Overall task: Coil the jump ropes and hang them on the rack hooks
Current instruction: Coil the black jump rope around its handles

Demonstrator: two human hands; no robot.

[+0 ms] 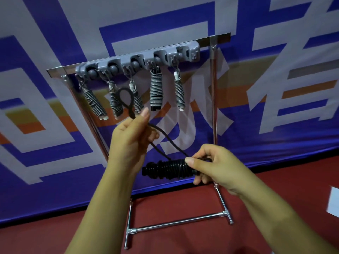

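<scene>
The right hand [211, 167] is gripping a coiled black jump rope [165, 170]; the left hand [132, 138] is pinching its loop [124, 96] up near the grey rack [137, 61]; five grey coiled ropes [156, 90] are hanging from its hooks.

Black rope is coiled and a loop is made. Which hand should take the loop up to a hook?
Left. The left hand already pinches the loop just below the rack, beside the hanging grey ropes. The right hand is lower, holding the black coil.
</scene>
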